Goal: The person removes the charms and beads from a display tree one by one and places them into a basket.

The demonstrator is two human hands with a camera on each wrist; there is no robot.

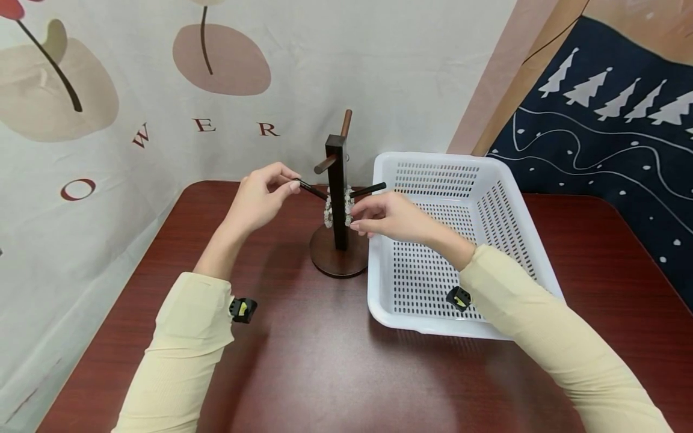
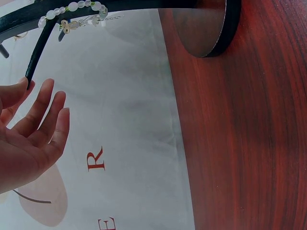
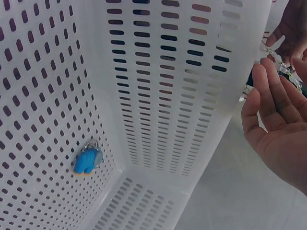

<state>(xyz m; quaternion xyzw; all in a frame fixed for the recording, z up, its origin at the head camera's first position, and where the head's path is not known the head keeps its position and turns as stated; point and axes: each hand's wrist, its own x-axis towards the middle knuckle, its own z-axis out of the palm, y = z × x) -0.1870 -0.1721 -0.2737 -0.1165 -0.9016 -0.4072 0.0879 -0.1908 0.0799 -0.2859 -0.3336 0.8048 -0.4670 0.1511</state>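
A dark wooden stand [image 1: 337, 198] with a round base and several pegs rises from the table. My left hand [image 1: 263, 195] pinches the tip of its left black peg [image 2: 38, 57] between thumb and forefinger, the other fingers loosely spread. A pale beaded bracelet [image 2: 72, 6] with small charms hangs at the root of that peg. On the right side, another clear-beaded bracelet [image 1: 349, 207] hangs from the right black peg [image 1: 370, 189]. The fingertips of my right hand [image 1: 397, 218] are right at this bracelet, thumb and forefinger apart.
A white perforated basket [image 1: 381, 288] stands right of the stand, under my right forearm. Inside lies a blue charm with a metal ring [image 3: 86, 160]. A printed cloth [image 1: 325, 66] hangs behind the red-brown table [image 1: 303, 361]. The stand's upper brown pegs [image 1: 326, 163] are bare.
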